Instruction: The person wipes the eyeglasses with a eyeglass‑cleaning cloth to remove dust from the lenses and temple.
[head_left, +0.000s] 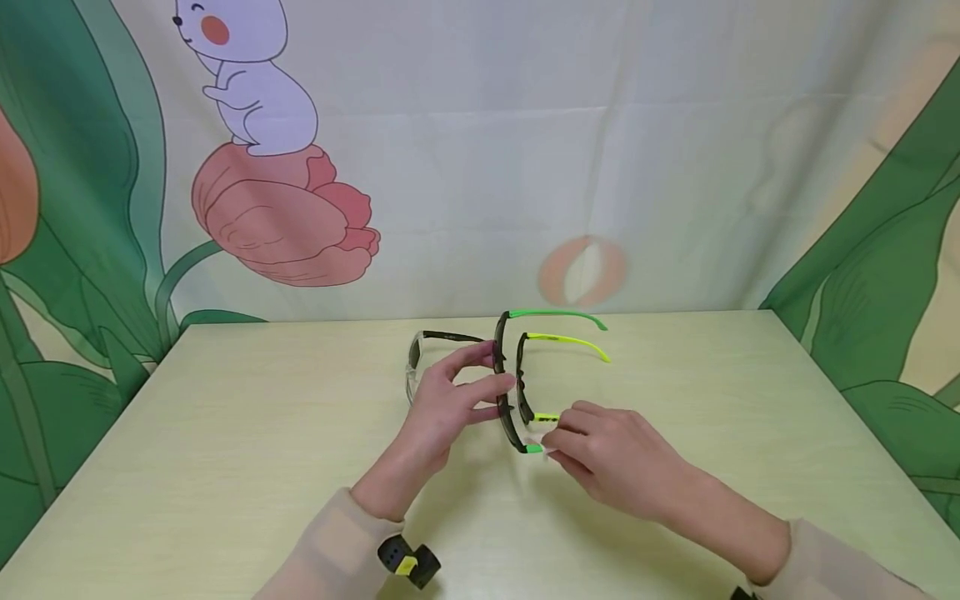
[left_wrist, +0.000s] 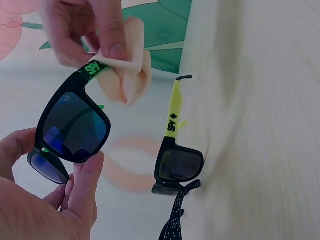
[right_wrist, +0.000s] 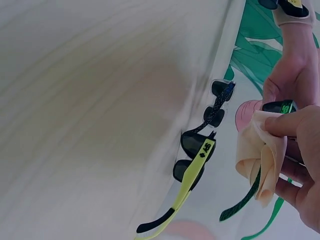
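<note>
My left hand holds a pair of black sunglasses with green temples by the front frame, fingers and thumb around the bridge and lenses. The glasses are raised above the table, lenses toward the left. My right hand pinches a cream cloth folded around the near temple, close to its hinge; the temple's dark tip sticks out below the cloth in the right wrist view. Behind them, sunglasses with yellow temples stand on the table. Left of those are clear-framed sunglasses with dark speckled temples, partly hidden by my left hand in the head view.
The pale wooden table extends to both sides and in front of the hands. A printed curtain with a cartoon animal, flowers and leaves hangs along its back edge. Small black devices are strapped at the wrists.
</note>
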